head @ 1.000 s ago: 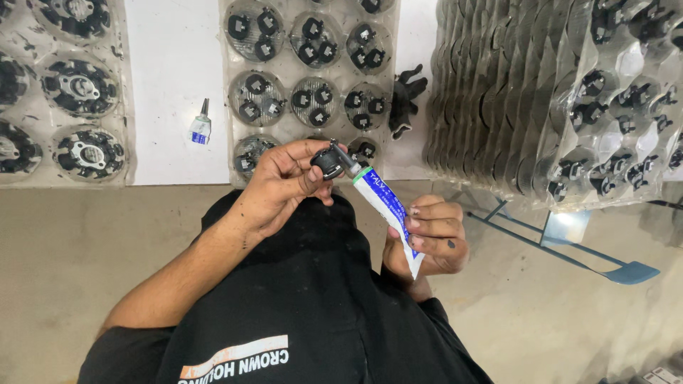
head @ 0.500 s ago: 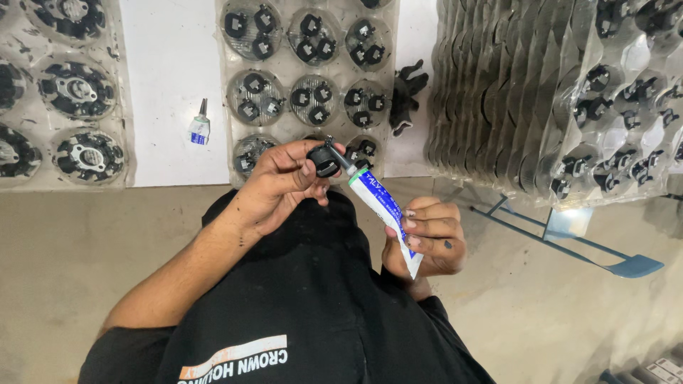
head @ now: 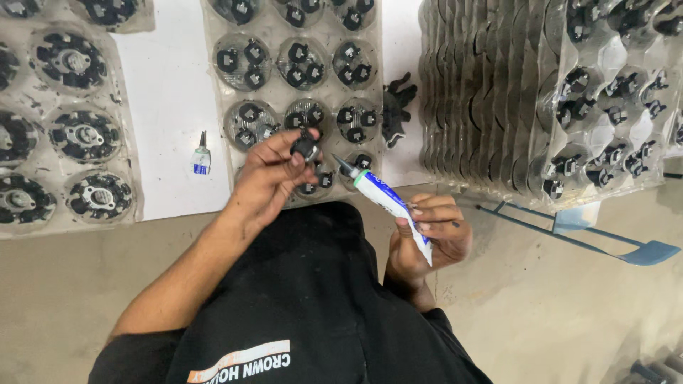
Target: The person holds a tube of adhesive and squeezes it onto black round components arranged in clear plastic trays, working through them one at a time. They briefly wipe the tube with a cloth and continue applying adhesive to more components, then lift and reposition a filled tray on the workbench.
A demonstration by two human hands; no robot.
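Left hand [head: 267, 181] pinches a small black part [head: 306, 149] in closed fingers, above the clear tray [head: 281, 92] of like parts. Right hand [head: 430, 238] grips a white glue tube [head: 388, 203], fingers wrapped shut, nozzle aimed at the part, just short of it. Small tube [head: 201, 160] lies left on white sheet [head: 171, 107].

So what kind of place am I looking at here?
Probably a small assembly workshop, worked at floor level: blister trays of small black parts, a stack of trays, and a glue tube in the right hand.
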